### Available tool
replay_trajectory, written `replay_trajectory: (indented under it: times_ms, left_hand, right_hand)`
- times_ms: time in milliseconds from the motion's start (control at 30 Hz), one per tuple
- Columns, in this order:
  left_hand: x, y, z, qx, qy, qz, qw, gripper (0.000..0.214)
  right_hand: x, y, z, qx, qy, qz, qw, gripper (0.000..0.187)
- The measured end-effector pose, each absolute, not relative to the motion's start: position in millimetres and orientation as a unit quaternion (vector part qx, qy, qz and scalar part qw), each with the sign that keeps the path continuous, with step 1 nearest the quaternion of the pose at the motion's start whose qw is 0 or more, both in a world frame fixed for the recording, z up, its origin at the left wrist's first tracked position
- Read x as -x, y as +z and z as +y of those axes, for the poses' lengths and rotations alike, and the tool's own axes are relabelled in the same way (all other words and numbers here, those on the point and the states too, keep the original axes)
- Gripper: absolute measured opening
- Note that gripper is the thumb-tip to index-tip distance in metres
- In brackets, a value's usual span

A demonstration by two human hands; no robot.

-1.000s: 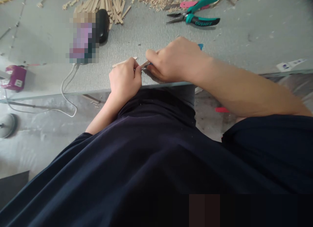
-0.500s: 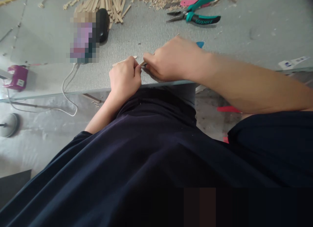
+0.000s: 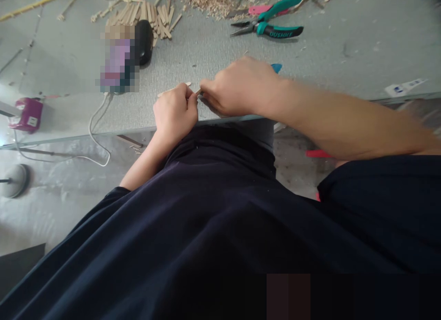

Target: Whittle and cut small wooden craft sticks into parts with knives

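Note:
My left hand (image 3: pixel 175 109) is closed near the table's front edge, thumb and forefinger pinched on a small wooden piece (image 3: pixel 198 92) that bridges the gap to my right hand. A pale wooden stick (image 3: pixel 188 84) shows just behind the left hand, mostly covered by it. Fingers curled, my right hand (image 3: pixel 243 88) meets the left at the fingertips; what lies inside its grip is hidden. Past the right wrist a blue tip (image 3: pixel 276 68) sticks out, and I cannot tell whether the hand holds it.
Pliers (image 3: pixel 268 25) with teal and black handles lie beyond my right hand, by a pink-handled tool (image 3: pixel 257 10). Wood shavings (image 3: pixel 212 7) and a heap of wooden sticks (image 3: pixel 146 12) are at the back. A black case (image 3: pixel 144 42) sits beside a blurred, cabled device (image 3: pixel 117 58).
The whole view has shifted slightly, the table items sliding a little down. Both hands keep the same closed pose, fingertips close together; the right forearm is smeared by motion.

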State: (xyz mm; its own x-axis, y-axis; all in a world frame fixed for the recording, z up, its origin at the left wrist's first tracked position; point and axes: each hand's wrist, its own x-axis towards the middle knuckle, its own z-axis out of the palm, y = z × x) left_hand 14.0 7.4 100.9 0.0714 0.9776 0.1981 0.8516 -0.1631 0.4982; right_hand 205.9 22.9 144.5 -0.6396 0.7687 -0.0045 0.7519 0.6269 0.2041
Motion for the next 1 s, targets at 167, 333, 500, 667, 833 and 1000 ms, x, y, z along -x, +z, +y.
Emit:
replay_trajectory:
  times_ms: [167, 333, 500, 667, 833, 1000]
  left_hand:
    - [-11, 102, 9, -0.725, 0.274, 0.623, 0.107, 0.024]
    - [-7, 103, 12, -0.724, 0.280, 0.618, 0.126, 0.027]
    - [-6, 104, 14, -0.725, 0.278, 0.614, 0.141, 0.026]
    - [-7, 107, 13, -0.719, 0.272, 0.623, 0.143, 0.021]
    - [-7, 106, 12, -0.720, 0.284, 0.618, 0.139, 0.019]
    - [-6, 104, 10, -0.725, 0.288, 0.610, 0.142, 0.021]
  right_hand:
    - [-211, 145, 18, -0.459, 0.041, 0.887, 0.039, 0.060]
    - [-215, 147, 17, -0.463, -0.013, 0.886, 0.034, 0.060]
    - [-216, 145, 18, -0.440, 0.027, 0.898, 0.013, 0.060]
    - [-219, 144, 20, -0.418, 0.034, 0.908, 0.005, 0.056]
    - [-220, 144, 22, -0.420, 0.026, 0.907, 0.008, 0.055]
    - [-216, 143, 22, -0.442, 0.034, 0.896, 0.021, 0.056]
